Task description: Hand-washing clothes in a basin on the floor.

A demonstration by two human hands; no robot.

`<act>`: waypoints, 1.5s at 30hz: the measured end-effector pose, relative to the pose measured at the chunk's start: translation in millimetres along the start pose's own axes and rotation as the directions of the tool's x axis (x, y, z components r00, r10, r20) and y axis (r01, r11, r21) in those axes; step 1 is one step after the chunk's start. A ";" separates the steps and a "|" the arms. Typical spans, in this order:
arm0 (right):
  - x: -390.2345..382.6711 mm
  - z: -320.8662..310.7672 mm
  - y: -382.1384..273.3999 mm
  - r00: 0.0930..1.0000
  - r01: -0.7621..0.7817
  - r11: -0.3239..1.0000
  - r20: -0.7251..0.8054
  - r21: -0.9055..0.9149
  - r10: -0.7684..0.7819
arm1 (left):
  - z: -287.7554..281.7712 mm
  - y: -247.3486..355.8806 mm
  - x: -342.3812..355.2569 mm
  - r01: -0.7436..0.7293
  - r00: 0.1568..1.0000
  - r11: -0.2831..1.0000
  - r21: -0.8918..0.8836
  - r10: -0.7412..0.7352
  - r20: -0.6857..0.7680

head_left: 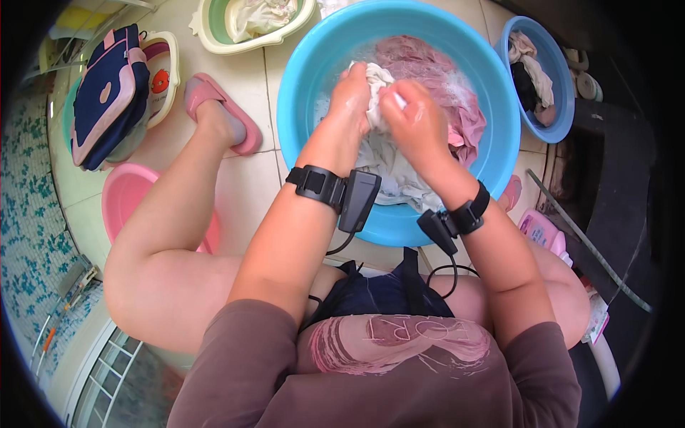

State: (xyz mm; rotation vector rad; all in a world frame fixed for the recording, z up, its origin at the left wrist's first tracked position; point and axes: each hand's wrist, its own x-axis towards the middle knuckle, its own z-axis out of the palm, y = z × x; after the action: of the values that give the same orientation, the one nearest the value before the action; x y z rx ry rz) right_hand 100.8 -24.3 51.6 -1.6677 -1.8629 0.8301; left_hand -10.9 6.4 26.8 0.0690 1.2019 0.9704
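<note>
A big light-blue basin (307, 64) stands on the tiled floor in front of me, holding soapy water, a pink garment (442, 78) and a white cloth (374, 82). My left hand (349, 96) and my right hand (414, 118) both grip a bunched part of the white cloth above the water, knuckles close together. More of the white cloth (385, 167) trails down into the basin below my wrists. Black bands with small boxes sit on both wrists.
A smaller blue basin (564, 78) with dark and pale clothes stands at the right. A pale green tub (214, 36) with cloth is at the top. A pink basin (125, 192) and a navy-and-pink bag (107, 93) lie at the left. A pink bottle (542, 232) stands by my right knee.
</note>
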 end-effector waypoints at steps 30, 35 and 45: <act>5.0 1.9 -7.5 0.998 0.051 0.998 0.046 -0.024 -0.050 | -6.5 -16.5 17.2 0.220 0.938 0.958 -0.185 -0.155 0.311; 35.5 5.9 41.5 0.955 -0.289 0.949 -0.111 -0.128 0.276 | 13.8 -36.2 13.2 0.151 0.962 0.985 -0.087 -0.126 0.242; 31.6 -6.5 54.1 0.940 -0.342 0.896 -0.096 -0.282 0.329 | 21.0 -36.9 -5.1 0.137 0.970 0.990 0.025 -0.139 0.202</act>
State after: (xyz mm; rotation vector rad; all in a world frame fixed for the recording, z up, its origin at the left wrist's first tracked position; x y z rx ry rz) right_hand 138.7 11.2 15.9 -2.2228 -1.7587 0.6564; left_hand 27.7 -10.5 20.0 0.0892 1.0100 0.8144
